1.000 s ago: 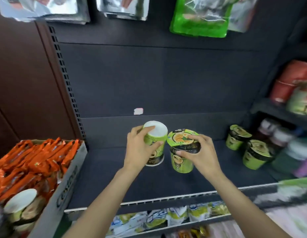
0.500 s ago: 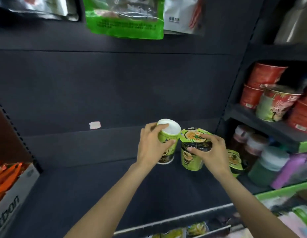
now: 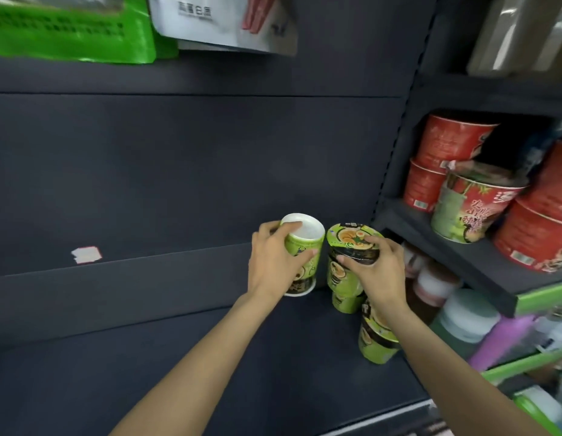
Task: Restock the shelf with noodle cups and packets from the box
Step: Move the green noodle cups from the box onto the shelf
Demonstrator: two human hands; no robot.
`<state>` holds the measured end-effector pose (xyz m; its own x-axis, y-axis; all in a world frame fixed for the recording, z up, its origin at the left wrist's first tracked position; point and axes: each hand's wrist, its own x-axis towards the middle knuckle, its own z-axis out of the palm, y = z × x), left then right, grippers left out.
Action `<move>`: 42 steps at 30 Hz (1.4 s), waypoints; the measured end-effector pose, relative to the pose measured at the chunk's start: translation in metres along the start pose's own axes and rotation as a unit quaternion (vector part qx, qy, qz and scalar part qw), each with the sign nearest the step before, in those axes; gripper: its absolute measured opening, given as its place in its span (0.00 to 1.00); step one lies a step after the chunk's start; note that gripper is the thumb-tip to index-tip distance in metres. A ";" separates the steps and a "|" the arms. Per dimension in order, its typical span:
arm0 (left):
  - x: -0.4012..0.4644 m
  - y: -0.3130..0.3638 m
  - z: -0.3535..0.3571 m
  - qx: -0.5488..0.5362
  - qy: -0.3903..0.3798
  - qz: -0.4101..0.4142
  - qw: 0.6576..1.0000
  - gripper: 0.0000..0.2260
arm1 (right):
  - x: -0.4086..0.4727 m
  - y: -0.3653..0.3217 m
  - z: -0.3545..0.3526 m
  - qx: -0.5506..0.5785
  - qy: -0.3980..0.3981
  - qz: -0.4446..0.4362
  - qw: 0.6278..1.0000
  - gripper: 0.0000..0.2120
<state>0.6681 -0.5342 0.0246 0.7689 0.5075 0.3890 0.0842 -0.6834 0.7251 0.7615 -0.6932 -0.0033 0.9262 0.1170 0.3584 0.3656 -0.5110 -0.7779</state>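
Observation:
My left hand grips an upside-down green noodle cup, its white base facing up, held over the dark shelf. My right hand grips an upright green noodle cup by its rim, right beside the first. Directly under it is another green cup on the shelf. A further green cup stands nearer me, partly hidden by my right forearm. The box is out of view.
To the right a side shelf holds red noodle bowls and a red-green bowl. Jars and bottles stand below it. Green and white packets hang above. A small white tag sticks to the back panel.
Both hands carried their cups rightward along the shelf toward the green cups at the right end. The view swung right and the box with orange packets left the frame.

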 end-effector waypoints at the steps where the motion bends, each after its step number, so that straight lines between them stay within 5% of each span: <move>1: 0.002 0.003 0.006 0.003 0.002 -0.005 1.000 0.25 | 0.006 0.005 -0.001 -0.003 -0.006 0.004 1.000 0.31; 17: 0.010 0.010 0.057 0.031 0.027 -0.059 0.997 0.24 | 0.059 0.052 0.022 -0.041 -0.088 0.032 0.995 0.32; 22: 0.011 0.011 0.062 0.012 0.016 -0.058 0.998 0.24 | 0.054 0.056 0.018 -0.250 -0.055 -0.113 0.960 0.28; 27: 0.010 0.012 0.064 0.004 0.009 -0.054 0.998 0.25 | 0.059 0.058 0.010 -0.298 -0.129 -0.161 0.932 0.29; 35: -0.013 0.019 0.051 -0.069 0.017 -0.080 0.994 0.24 | 0.017 0.047 -0.016 -0.039 -0.172 -0.203 0.963 0.23; 42: -0.029 0.015 0.045 -0.221 0.026 -0.176 0.959 0.16 | -0.021 0.066 -0.028 0.128 -0.346 -0.021 0.929 0.47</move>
<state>0.6759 -0.5825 -0.0016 0.7086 0.6991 0.0958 0.0473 -0.1826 0.9820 0.7639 -0.7538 -0.0479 0.7159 0.6970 0.0418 0.3300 -0.2849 -0.9000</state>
